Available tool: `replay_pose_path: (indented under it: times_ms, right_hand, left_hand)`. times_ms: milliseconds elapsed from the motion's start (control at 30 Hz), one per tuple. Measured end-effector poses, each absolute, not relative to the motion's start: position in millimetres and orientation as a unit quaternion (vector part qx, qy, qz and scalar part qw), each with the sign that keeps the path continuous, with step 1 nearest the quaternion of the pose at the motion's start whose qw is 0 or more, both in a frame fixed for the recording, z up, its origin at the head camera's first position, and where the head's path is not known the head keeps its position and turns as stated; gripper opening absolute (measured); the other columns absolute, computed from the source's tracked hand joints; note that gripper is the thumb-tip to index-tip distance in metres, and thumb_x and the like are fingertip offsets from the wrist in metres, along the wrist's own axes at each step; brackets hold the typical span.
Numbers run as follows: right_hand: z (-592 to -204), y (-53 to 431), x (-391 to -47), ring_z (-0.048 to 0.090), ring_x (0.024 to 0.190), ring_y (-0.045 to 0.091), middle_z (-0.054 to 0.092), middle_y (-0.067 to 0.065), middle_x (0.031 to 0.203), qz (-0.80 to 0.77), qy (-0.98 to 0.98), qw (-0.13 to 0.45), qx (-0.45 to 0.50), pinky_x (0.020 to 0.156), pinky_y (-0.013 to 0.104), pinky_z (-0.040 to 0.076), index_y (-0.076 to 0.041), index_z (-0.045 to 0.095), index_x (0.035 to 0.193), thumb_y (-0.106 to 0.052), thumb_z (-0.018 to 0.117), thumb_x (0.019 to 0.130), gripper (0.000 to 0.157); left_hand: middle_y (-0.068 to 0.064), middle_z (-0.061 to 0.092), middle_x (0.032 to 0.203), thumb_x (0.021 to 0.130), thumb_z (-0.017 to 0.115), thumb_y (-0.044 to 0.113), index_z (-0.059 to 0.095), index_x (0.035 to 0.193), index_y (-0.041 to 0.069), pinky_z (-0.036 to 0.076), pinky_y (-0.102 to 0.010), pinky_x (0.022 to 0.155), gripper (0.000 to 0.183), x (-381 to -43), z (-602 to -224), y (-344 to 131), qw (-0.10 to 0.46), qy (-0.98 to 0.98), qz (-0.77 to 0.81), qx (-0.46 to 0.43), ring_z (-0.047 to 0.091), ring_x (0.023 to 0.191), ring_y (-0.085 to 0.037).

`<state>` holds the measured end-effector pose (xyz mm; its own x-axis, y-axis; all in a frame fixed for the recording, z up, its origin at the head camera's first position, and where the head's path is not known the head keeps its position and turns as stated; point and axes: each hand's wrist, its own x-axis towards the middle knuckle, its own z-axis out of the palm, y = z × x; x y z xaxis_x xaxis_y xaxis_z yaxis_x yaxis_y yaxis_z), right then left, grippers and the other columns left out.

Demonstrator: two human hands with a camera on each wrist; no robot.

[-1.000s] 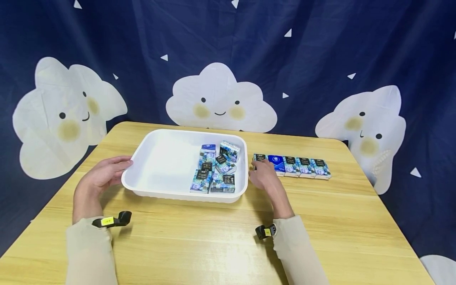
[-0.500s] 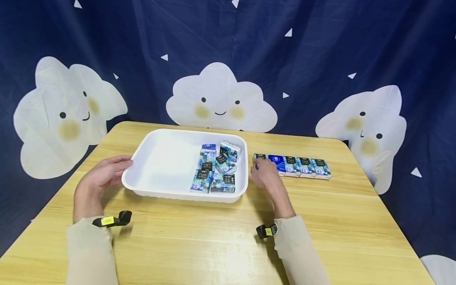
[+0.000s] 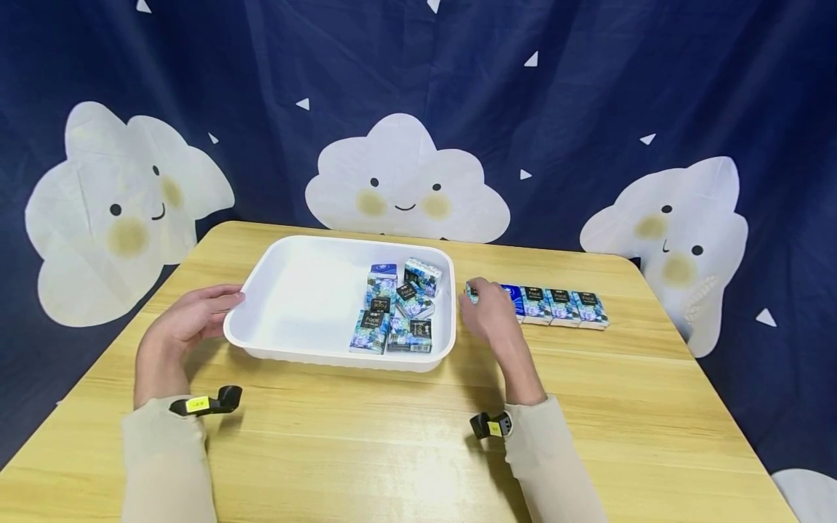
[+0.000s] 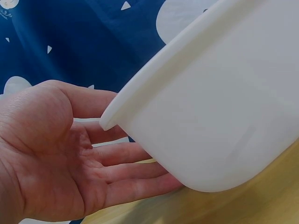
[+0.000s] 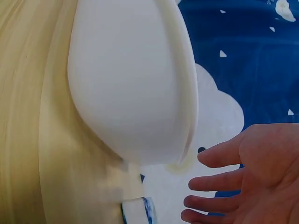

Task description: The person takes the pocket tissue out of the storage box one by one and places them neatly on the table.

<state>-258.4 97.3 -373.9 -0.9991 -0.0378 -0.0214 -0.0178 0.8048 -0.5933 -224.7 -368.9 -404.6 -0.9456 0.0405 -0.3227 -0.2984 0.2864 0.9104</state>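
The right hand (image 3: 492, 312) is held released, fingers extended, to the right of the white tray (image 3: 294, 305). The leftmost small pack (image 3: 472, 292) is partly covered by that hand; contact cannot be determined. The other row packs (image 3: 562, 306) are aligned to its right. The tray's left end is touched by the left hand (image 3: 192, 317), its fingers straight. Further packs (image 3: 381, 290) are contained in the tray's right half.

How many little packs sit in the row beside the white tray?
5, left to right: a flowered pack partly behind the right hand, a blue pack, then three more flowered packs. The hand might hide others.
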Motion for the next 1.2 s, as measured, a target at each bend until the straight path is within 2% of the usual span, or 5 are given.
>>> replay_pose_path:
  times_ms: [167,367,767,900,1200]
  right_hand:
    - [-369.1,93.6,-255.0,0.049,0.136,0.039,0.055,0.022,0.143,-0.325,0.946,0.003,-0.022,0.112,0.054,0.041,-0.003,0.052,0.145,-0.029,0.053,0.103,0.049]
    - [-365.8,83.2,-250.4,0.058,0.124,0.037,0.062,0.022,0.133,-0.348,0.936,-0.022,-0.036,0.101,0.052,0.050,-0.004,0.058,0.140,-0.028,0.060,0.101,0.046]
    - [-365.3,61.7,-240.3,0.063,0.116,0.034,0.065,0.020,0.130,-0.348,0.936,-0.014,-0.054,0.088,0.046,0.059,-0.007,0.061,0.138,-0.024,0.074,0.093,0.051]
    - [-366.4,56.0,-236.9,0.062,0.118,0.035,0.064,0.019,0.131,-0.344,0.937,-0.007,-0.065,0.090,0.047,0.058,-0.007,0.060,0.139,-0.022,0.075,0.092,0.051]
    - [-371.5,41.5,-230.3,0.058,0.127,0.035,0.062,0.018,0.137,-0.344,0.934,0.003,-0.101,0.104,0.050,0.050,-0.004,0.058,0.141,-0.018,0.076,0.091,0.055]
  left_hand:
    - [0.025,0.066,0.099,0.104,0.058,0.039,0.025,0.158,-0.001,0.058,-0.024,0.082,0.075,-224.5,-403.7,-367.8,0.140,0.793,0.586,-0.086,0.069,0.092,-0.001]
    - [0.025,0.065,0.099,0.105,0.057,0.037,0.025,0.158,-0.003,0.058,-0.024,0.082,0.074,-224.6,-403.9,-367.9,0.140,0.793,0.586,-0.087,0.068,0.092,-0.001]
    - [0.025,0.066,0.097,0.105,0.056,0.036,0.024,0.158,-0.003,0.058,-0.024,0.081,0.073,-225.3,-403.3,-367.6,0.139,0.791,0.589,-0.090,0.069,0.090,-0.001]
    - [0.024,0.067,0.096,0.105,0.056,0.033,0.024,0.158,-0.004,0.058,-0.023,0.080,0.072,-226.7,-404.4,-368.3,0.138,0.785,0.598,-0.086,0.069,0.090,-0.001]
    - [0.024,0.068,0.097,0.105,0.057,0.033,0.024,0.158,-0.005,0.059,-0.024,0.080,0.073,-226.3,-404.9,-368.4,0.135,0.783,0.602,-0.080,0.069,0.090,-0.001]
